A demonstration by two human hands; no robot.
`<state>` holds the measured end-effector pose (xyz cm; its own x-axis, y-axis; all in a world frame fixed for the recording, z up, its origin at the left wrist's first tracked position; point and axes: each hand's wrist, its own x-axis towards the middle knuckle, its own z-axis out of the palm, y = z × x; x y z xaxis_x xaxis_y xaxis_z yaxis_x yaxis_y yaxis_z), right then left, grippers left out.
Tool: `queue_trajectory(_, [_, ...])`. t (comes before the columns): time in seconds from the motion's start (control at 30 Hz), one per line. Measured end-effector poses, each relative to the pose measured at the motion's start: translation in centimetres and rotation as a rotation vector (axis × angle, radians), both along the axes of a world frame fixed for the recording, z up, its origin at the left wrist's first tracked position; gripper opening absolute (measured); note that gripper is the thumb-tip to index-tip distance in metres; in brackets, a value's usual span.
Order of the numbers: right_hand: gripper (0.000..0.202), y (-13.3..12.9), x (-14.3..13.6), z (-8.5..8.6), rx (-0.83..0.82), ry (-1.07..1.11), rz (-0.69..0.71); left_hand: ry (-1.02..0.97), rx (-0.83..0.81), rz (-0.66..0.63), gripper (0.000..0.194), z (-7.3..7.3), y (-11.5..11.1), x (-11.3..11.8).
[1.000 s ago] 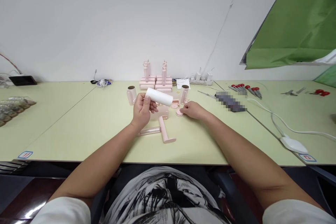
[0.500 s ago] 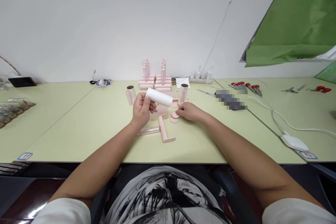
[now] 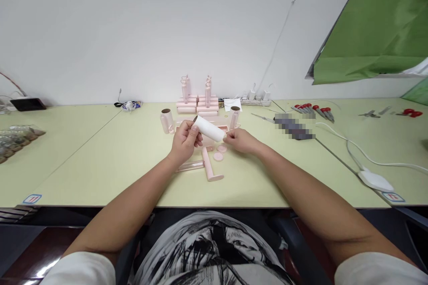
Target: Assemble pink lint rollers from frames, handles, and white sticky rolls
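A white paper roll (image 3: 209, 129) is tilted above the table, its left end held by my left hand (image 3: 185, 141), with fingers wrapped round it. At the roll's lower right end, my right hand (image 3: 241, 140) is closed in a pinch with its fingertips touching the end; whether they grip the roll or something small is hidden. Below the roll lie two pink discs, one of them a round cap (image 3: 218, 156). A pink T-shaped handle (image 3: 207, 165) rests nearer me, joined to a clear pink tube (image 3: 191, 166). Pink casing parts lie partly hidden behind the roll.
Upright rolls stand at left (image 3: 166, 120) and right (image 3: 235, 118). Stacked pink cylinders (image 3: 207, 109) are by the wall. To the right are a blurred dark object (image 3: 293, 127), red-capped tools (image 3: 323, 112) and a white cable (image 3: 359, 150) with a white device (image 3: 375, 181).
The roll has moved slightly right and down with my left hand, and its right end now meets my right hand. My right hand has left the discs; one disc now lies lower and further left.
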<state>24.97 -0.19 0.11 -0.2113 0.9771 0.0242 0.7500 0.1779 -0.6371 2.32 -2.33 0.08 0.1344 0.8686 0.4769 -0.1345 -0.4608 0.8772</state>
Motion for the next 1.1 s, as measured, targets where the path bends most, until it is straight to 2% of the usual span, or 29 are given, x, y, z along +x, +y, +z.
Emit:
queue_trajectory(0.1, [0.026, 0.0, 0.0, 0.3, 0.189, 0.255, -0.020, 0.029, 0.014, -0.023, 0.036, -0.2, 0.0, 0.0])
queue_trajectory(0.2, [0.025, -0.5, -0.3, 0.6, 0.264, 0.432, 0.152, 0.082, 0.021, -0.067, 0.034, -0.6, 0.1, 0.1])
queue_trajectory(0.3, [0.042, -1.4, -1.0, 0.7, 0.284, 0.365, 0.285, 0.156, 0.043, -0.113, 0.032, -0.8, 0.0, 0.2])
queue_trajectory(0.4, [0.050, -2.0, -1.5, 0.8, 0.239, 0.284, 0.338, 0.199, 0.032, -0.158, 0.031, -0.8, -0.4, 0.4])
queue_trajectory(0.47, [0.047, -2.0, -1.5, 0.8, 0.224, 0.250, 0.306, 0.179, -0.002, -0.174, 0.032, -0.6, -0.5, 0.5])
queue_trajectory(0.57, [0.038, -1.3, -1.0, 0.7, 0.259, 0.223, 0.156, 0.178, -0.028, -0.152, 0.036, -0.5, -0.4, 0.3])
queue_trajectory(0.67, [0.039, -0.3, -0.5, 0.3, 0.255, 0.261, -0.026, 0.321, 0.016, -0.099, 0.025, -0.5, 0.0, -0.1])
queue_trajectory(0.73, [0.043, 0.3, -0.2, 0.0, 0.217, 0.307, -0.100, 0.454, 0.043, -0.070, 0.021, -0.4, 0.1, -0.4])
queue_trajectory(0.87, [0.043, 0.8, 0.2, -0.5, 0.133, 0.264, -0.119, 0.659, 0.052, -0.100, 0.023, 0.1, -0.2, -0.5])
queue_trajectory(1.1, [0.038, 1.1, 0.4, -1.1, 0.084, 0.082, -0.109, 0.886, 0.041, -0.159, 0.031, 0.9, -0.4, -1.2])
